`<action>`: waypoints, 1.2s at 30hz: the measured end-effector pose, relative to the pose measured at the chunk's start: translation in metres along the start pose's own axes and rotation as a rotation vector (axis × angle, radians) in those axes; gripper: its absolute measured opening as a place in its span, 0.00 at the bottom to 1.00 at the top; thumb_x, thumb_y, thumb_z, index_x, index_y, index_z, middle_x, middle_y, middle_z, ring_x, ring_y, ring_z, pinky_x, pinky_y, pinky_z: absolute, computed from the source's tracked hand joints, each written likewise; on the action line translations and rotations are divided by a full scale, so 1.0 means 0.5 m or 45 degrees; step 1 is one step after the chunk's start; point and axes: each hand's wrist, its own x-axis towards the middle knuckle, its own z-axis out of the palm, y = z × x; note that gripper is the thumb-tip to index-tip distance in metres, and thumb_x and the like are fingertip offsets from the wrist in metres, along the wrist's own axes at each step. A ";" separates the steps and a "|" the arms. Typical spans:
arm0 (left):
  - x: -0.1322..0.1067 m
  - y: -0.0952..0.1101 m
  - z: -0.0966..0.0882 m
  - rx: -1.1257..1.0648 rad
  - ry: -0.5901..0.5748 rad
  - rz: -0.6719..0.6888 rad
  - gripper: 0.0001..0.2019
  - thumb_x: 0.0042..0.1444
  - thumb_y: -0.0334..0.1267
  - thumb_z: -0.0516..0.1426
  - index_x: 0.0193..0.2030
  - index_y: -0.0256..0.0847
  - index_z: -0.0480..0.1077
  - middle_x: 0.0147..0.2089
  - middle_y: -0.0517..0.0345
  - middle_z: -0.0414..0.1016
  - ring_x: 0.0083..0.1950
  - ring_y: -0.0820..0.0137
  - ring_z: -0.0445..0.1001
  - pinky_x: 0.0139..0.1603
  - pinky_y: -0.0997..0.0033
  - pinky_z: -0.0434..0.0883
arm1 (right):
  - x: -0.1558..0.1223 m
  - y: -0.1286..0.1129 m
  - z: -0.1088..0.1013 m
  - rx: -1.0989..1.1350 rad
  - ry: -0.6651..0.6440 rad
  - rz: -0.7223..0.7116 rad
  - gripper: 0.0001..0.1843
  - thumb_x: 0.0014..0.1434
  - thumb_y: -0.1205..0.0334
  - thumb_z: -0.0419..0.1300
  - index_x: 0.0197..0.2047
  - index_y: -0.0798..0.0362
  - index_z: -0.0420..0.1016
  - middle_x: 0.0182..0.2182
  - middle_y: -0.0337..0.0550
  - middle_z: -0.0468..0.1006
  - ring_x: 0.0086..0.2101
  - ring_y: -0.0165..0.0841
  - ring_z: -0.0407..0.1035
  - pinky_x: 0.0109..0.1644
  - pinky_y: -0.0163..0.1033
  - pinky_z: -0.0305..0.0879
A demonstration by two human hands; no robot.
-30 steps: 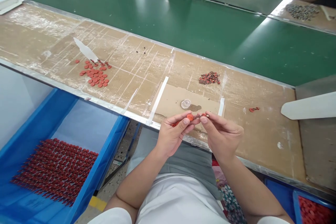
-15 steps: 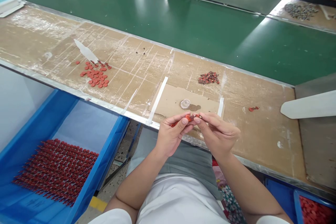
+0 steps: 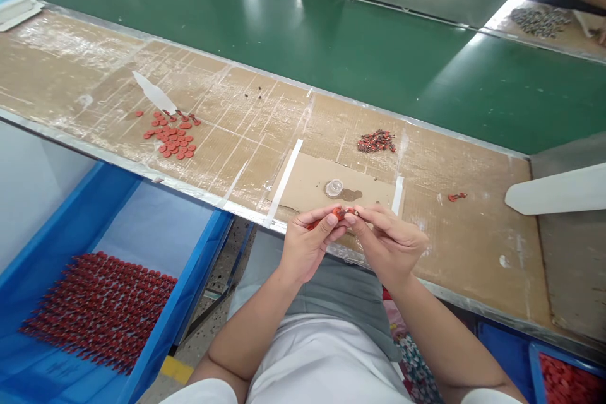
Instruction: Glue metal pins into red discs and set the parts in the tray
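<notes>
1. Centre of the action: a small red disc on a slim red part, held just over the front edge of the surface
2. The left hand and right hand meet right there, their fingers closed in a tight pinch on the disc and part, a grip that keeps such tiny pieces steady
3. Just ahead, a taped cardboard sheet carries a clear plastic cap
4. Out left, loose red discs; out right, a heap of slim red parts, apparently sorted by kind
5. Down left, a blue bin shows red pieces in tidy rows
</notes>
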 end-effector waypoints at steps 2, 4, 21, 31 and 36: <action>-0.001 0.001 0.000 0.004 0.000 0.001 0.09 0.51 0.36 0.69 0.40 0.42 0.82 0.41 0.57 0.85 0.39 0.76 0.83 0.43 0.86 0.77 | -0.001 0.000 0.001 -0.007 0.009 -0.007 0.21 0.53 0.74 0.70 0.46 0.40 0.83 0.38 0.39 0.85 0.36 0.34 0.79 0.38 0.42 0.79; -0.001 0.001 0.001 0.005 0.004 0.008 0.09 0.50 0.36 0.69 0.39 0.42 0.82 0.41 0.57 0.85 0.39 0.76 0.83 0.42 0.85 0.77 | -0.003 0.000 0.002 -0.005 0.015 -0.009 0.21 0.53 0.75 0.70 0.46 0.40 0.83 0.38 0.39 0.85 0.36 0.34 0.79 0.38 0.41 0.79; -0.003 0.006 -0.003 0.238 0.073 0.131 0.12 0.45 0.39 0.72 0.38 0.43 0.83 0.39 0.52 0.85 0.38 0.68 0.83 0.40 0.75 0.81 | 0.011 0.000 -0.008 0.061 -0.106 -0.022 0.20 0.53 0.72 0.70 0.45 0.40 0.83 0.37 0.40 0.86 0.35 0.36 0.80 0.38 0.42 0.79; -0.002 -0.002 0.005 0.287 -0.002 0.187 0.10 0.49 0.36 0.70 0.40 0.44 0.83 0.43 0.54 0.84 0.42 0.68 0.83 0.42 0.74 0.81 | 0.014 -0.003 -0.017 0.094 -0.057 -0.003 0.19 0.52 0.72 0.70 0.44 0.41 0.83 0.36 0.40 0.85 0.36 0.38 0.80 0.43 0.48 0.78; -0.003 -0.005 0.009 0.276 0.001 0.180 0.10 0.49 0.35 0.69 0.41 0.44 0.83 0.43 0.53 0.84 0.43 0.67 0.83 0.43 0.74 0.81 | 0.012 -0.002 -0.020 0.106 -0.031 0.019 0.19 0.52 0.72 0.70 0.45 0.42 0.83 0.34 0.40 0.84 0.34 0.36 0.78 0.42 0.47 0.77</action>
